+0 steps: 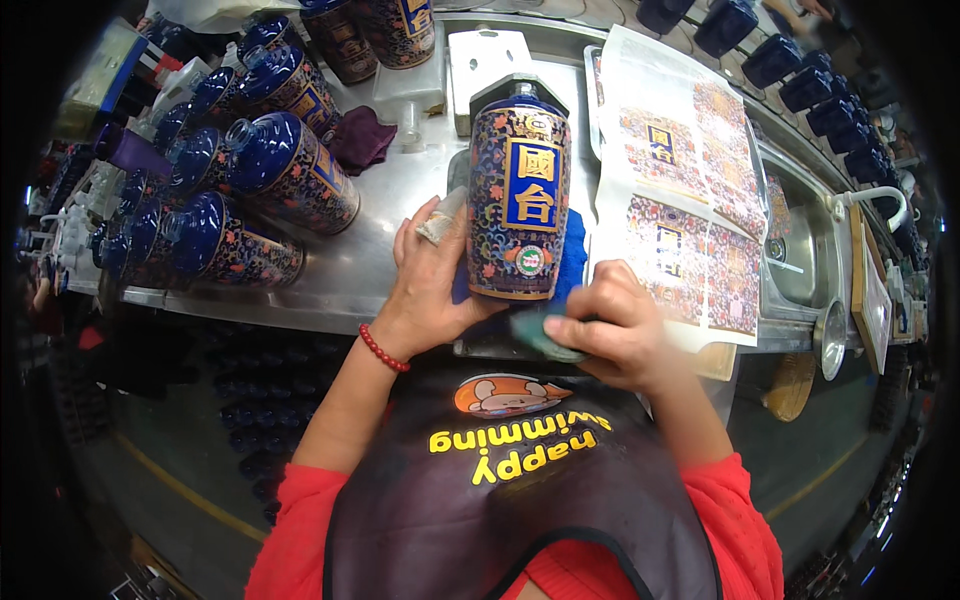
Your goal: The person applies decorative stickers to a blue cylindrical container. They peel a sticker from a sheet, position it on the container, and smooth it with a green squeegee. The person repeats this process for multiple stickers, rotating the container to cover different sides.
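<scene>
A dark blue bottle [493, 215] with a floral wrap and a blue-and-gold label lies tilted on the bench, neck away from me, over a blue cloth [573, 255]. My left hand [428, 275] is closed around its lower left side, the thumb near the base. A whitish wrap or scrap [443, 217] shows at those fingers; I cannot tell which. Just right of the base, my right hand [622, 325] pinches a flat green piece [540, 335], smeared by motion. Printed floral sheets [690, 200] lie to the right of the bottle.
Several decorated blue bottles [290, 170] crowd the left of the metal bench [365, 285], beside a purple cloth [363, 140]. A white block [488, 55] stands behind the worked bottle. At right are a sink [805, 270] and a faucet [880, 200]. More blue bottles [800, 85] line the far right.
</scene>
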A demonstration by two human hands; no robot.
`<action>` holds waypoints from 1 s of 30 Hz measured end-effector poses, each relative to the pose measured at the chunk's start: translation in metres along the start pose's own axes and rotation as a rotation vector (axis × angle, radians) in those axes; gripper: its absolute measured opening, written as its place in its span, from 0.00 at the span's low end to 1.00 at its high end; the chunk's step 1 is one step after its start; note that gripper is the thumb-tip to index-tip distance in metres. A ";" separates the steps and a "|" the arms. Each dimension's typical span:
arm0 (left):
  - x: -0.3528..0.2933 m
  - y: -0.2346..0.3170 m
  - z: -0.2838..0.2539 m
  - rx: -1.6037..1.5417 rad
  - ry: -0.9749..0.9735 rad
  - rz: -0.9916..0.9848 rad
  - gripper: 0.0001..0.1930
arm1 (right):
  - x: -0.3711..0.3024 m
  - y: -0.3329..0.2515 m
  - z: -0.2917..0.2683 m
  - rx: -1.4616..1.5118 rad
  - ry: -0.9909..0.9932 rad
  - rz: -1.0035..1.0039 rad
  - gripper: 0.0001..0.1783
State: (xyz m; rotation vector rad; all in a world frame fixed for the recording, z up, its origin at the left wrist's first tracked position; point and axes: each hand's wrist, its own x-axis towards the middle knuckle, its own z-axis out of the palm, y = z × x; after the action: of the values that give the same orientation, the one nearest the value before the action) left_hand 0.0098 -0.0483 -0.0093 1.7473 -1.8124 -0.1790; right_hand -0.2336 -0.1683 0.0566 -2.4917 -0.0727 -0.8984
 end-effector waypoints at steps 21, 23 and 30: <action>0.030 0.038 -0.024 -0.196 0.198 0.100 0.59 | 0.010 0.004 0.018 0.505 0.419 0.953 0.13; 0.047 0.038 -0.025 -0.219 0.147 0.116 0.58 | 0.024 0.010 0.016 0.638 0.527 0.987 0.12; 0.062 0.040 -0.024 -0.415 0.078 0.010 0.58 | 0.039 0.036 0.033 0.674 0.595 1.019 0.12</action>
State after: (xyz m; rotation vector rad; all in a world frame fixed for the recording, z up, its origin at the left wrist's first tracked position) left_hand -0.0093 -0.0943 0.0501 1.4315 -1.5915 -0.4432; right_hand -0.1766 -0.1889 0.0436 -1.2694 0.8535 -0.8766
